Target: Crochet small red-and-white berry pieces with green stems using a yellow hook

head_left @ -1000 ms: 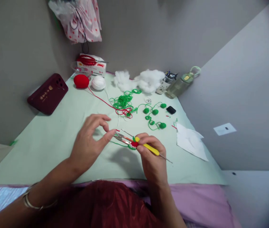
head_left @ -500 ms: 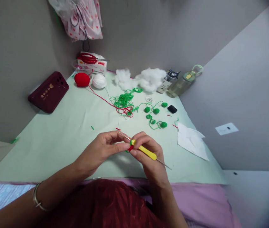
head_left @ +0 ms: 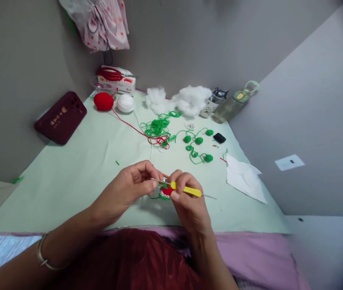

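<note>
The right hand (head_left: pixel 191 201) held a crochet hook (head_left: pixel 193 191), its fingers pinching the yellow handle. One thin metal end reached across to the left hand (head_left: pixel 132 187), whose thumb and fingers were bent close to it; whether they pinched the hook or a thread could not be told. A small red piece (head_left: pixel 165 192) with a white and green edge was between the two hands, at the right thumb, above the surface (head_left: pixel 74 189). Beyond the hands lay a tangle of green yarn (head_left: pixel 157 127), with several small green balls (head_left: pixel 199 140) to its right. A red yarn ball (head_left: pixel 103 101) sat just beside a white yarn ball (head_left: pixel 125 103) farther back.
</note>
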### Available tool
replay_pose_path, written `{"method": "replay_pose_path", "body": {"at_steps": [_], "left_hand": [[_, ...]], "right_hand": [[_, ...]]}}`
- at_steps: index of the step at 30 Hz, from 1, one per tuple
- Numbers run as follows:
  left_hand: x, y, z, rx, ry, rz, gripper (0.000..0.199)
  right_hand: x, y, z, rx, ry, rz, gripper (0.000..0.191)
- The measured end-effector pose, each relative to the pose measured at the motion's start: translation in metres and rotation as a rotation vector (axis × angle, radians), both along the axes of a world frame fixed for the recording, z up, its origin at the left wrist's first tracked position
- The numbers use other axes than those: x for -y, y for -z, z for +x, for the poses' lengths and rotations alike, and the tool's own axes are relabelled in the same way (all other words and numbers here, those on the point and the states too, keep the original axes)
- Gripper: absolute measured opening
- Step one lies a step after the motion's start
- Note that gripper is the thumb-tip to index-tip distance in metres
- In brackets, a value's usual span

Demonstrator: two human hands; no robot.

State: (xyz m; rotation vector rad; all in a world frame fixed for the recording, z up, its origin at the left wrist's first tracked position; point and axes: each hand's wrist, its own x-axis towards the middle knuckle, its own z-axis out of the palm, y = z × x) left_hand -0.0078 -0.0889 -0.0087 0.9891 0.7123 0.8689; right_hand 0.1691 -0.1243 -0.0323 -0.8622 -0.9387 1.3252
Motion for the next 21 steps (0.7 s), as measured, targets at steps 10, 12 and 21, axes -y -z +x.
{"method": "replay_pose_path", "body": {"at_steps": [10,12,21], "left_hand": [[-0.003,-0.002,-0.006,0.022,0.216,-0.085,0.012],[-0.005,-0.005,-0.008,0.029,0.158,-0.059,0.011],[0.000,-0.016,0.000,0.148,0.041,-0.198,0.016]], "right_hand": [[0.007,-0.003,-0.003,-0.071,-0.102,-0.011,0.042],[0.007,-0.003,-0.003,-0.094,-0.097,-0.002,0.043],[0.004,-0.005,-0.002,-0.197,-0.056,-0.005,0.040]]}}
